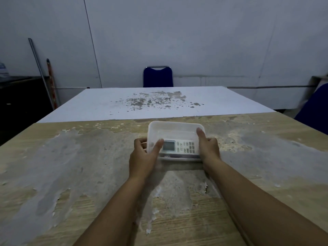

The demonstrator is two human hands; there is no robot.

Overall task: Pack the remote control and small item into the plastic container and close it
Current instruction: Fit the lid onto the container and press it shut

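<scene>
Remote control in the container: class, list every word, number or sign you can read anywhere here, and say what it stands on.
None can be read.
Remote control: its buttons carry marks and its screen looks grey, all too small and blurred to read.
Plastic container: no label visible.

The remote control (179, 147) lies in the plastic container (175, 126) on the table (71, 166) before me, between my left hand (144, 155) and right hand (208, 148).

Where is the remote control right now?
The remote control lies inside the clear plastic container on the worn table, between the left hand and right hand, mid-frame in the head view.
</scene>
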